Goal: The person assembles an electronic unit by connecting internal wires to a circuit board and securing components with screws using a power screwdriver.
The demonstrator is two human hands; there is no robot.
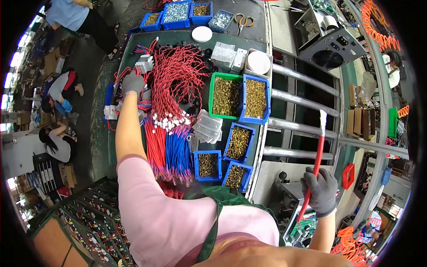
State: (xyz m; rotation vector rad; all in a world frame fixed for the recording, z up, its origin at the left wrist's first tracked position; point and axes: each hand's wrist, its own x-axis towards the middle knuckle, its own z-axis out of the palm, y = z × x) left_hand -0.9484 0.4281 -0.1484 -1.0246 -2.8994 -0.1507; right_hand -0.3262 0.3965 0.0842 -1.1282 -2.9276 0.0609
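My right hand (pixel 321 191), in a grey glove, is closed round the red handle of a slim brush (pixel 316 162) held upright, its whitish tip pointing up. At the left of the bench, my grey-gloved left hand (pixel 132 83) reaches in among red wires and pale block-shaped parts (pixel 144 64). Its fingers are mostly hidden, so what they touch cannot be made out. Just right of that hand lies a big heap of twisted red wires (pixel 178 73) with white connectors. Below the heap, bundles of red cables (pixel 159 149) and blue cables (pixel 178 153) lie side by side.
A green bin (pixel 211 94) and a blue bin (pixel 244 100) hold brass-coloured screws, with smaller blue bins (pixel 195 167) nearer me. Clear plastic plates (pixel 207 127) lie beside them. Metal rollers (pixel 302 127) run along the right, near a metal-cased unit (pixel 331 51). Other people sit at left.
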